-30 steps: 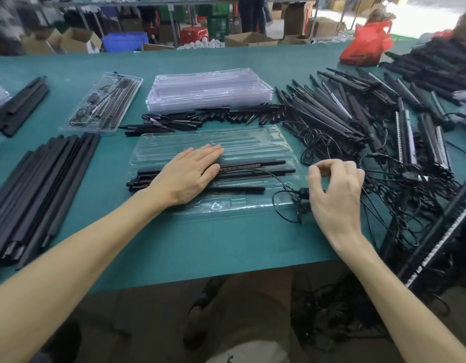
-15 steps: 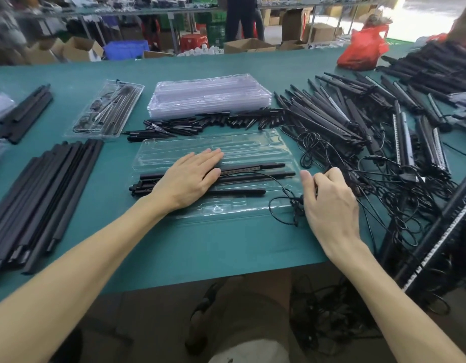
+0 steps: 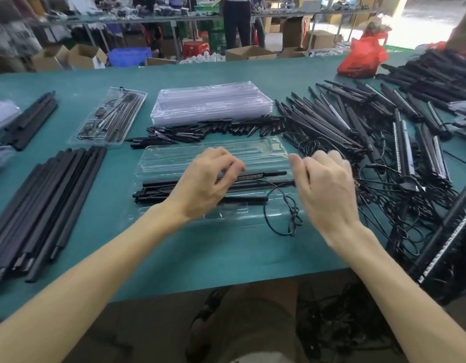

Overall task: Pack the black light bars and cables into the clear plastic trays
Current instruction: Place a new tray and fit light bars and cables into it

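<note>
An open clear plastic tray [image 3: 252, 150] lies in front of me on the green table. Three black light bars [image 3: 252, 199] sit in its near half. Their thin black cable [image 3: 285, 218] is looped over the tray's right front corner. My left hand [image 3: 205, 179] hovers just above the bars with its fingers loosely curled and nothing in them. My right hand [image 3: 326, 187] is raised over the tray's right end, fingers relaxed and blurred. Its palm side is hidden, and I see nothing held.
A stack of empty trays [image 3: 210, 103] stands behind, with a packed tray [image 3: 108, 116] to its left. Small black pieces [image 3: 226, 127] lie between the stack and my tray. Loose light bars [image 3: 331, 121] and tangled cables [image 3: 397, 195] fill the right. Long black bars [image 3: 43, 200] lie left.
My left hand has lifted off the bars and curled its fingers. My right hand has let go of the cable end and risen; the cable loop now lies at the tray's corner.
</note>
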Available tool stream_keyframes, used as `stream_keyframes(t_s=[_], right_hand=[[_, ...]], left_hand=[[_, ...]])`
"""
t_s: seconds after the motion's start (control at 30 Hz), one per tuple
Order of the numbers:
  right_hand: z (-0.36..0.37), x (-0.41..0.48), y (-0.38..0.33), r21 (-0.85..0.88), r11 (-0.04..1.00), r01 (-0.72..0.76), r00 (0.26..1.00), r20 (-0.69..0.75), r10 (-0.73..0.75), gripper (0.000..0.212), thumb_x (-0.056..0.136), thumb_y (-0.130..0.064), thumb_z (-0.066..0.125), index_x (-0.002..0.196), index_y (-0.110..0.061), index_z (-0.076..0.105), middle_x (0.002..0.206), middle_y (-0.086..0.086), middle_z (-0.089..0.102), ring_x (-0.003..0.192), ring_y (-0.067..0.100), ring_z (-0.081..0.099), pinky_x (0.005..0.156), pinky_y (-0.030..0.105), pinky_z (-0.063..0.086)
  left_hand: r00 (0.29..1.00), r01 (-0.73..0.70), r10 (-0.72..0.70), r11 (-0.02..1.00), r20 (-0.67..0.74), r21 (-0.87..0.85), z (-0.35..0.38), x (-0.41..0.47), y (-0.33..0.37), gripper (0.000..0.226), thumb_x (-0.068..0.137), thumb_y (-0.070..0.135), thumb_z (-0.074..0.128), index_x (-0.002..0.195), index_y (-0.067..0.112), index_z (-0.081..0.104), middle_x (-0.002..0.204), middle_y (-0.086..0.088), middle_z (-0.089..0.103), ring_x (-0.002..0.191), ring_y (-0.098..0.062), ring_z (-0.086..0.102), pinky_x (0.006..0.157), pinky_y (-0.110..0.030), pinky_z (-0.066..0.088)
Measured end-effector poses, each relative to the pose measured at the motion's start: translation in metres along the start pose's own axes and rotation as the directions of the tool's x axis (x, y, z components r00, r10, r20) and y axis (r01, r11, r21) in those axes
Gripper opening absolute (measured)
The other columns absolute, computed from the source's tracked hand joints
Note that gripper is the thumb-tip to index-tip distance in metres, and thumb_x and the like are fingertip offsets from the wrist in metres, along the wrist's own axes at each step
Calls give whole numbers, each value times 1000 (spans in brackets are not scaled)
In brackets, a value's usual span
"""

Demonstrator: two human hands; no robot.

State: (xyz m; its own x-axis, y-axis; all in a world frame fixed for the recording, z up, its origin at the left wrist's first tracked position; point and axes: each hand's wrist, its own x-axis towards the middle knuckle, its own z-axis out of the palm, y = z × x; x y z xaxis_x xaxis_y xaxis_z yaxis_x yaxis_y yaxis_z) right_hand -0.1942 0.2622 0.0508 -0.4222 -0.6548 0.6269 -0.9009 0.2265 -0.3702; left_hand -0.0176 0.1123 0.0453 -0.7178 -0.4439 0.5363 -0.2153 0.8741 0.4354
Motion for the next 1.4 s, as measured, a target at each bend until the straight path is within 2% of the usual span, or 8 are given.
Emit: stream_keyframes(t_s=[0.13,0.23,0.47,0.73,0.9,1.0,1.13,1.4], right_hand=[[9,13,-23,3,988,155,987,-38,-154,43,105,-28,52,70,-6,64,73,3,53,79,25,44,79,40,36],[9,19,-29,204,974,100,992,-94,-83,40,103,-24,56,69,-6,63,73,0,50,78,20,42,80,33,33],[13,15,-41,404,911,84,990,-134,-32,37,105,-24,54,77,-3,67,83,4,54,81,25,52,76,29,39],[12,-2,-38,267,949,166,944,-321,-75,19,104,-16,54,100,-3,67,101,10,58,97,23,48,90,25,35],[8,-32,-23,348,932,107,985,90,-146,31,105,-30,51,87,-9,65,83,-2,59,82,17,51,76,29,44],[5,-51,-23,311,928,207,969,63,-238,38,107,-33,46,84,-10,65,80,-3,59,80,18,50,76,34,46],[6,-55,-23,184,948,258,964,22,-267,22,102,-23,59,97,-6,71,96,2,63,93,22,51,83,34,49],[14,-26,-10,117,993,3,980,197,-26,19,101,-23,60,103,-8,71,100,0,54,91,19,54,74,37,51]], left_hand=[[977,142,-79,933,196,-331,8,13,43,22,98,37,61,103,15,63,90,8,66,76,1,58,70,-13,43],[966,231,-142,846,216,-480,1,19,47,27,92,30,70,105,7,64,91,-7,70,73,-7,59,71,-25,50],[922,326,-141,784,360,-529,0,11,45,8,93,11,71,101,8,72,73,14,67,61,-12,55,57,-24,46],[887,461,-345,638,306,-617,-1,2,34,21,99,17,63,109,-2,63,66,-5,64,56,-18,58,60,-24,50],[869,400,-442,368,220,-840,-21,7,16,17,97,20,66,104,5,65,75,-1,64,66,-14,63,70,-23,56],[867,303,-474,253,155,-919,-35,12,9,19,94,19,70,101,3,64,82,-3,64,78,-18,69,75,-24,58],[848,232,-523,221,86,-947,-45,11,7,11,93,14,68,91,5,62,77,0,65,87,-24,73,79,-27,59],[754,324,-643,185,135,-928,-45,-5,5,15,95,21,66,84,13,71,74,0,62,78,-26,72,65,-30,59]])
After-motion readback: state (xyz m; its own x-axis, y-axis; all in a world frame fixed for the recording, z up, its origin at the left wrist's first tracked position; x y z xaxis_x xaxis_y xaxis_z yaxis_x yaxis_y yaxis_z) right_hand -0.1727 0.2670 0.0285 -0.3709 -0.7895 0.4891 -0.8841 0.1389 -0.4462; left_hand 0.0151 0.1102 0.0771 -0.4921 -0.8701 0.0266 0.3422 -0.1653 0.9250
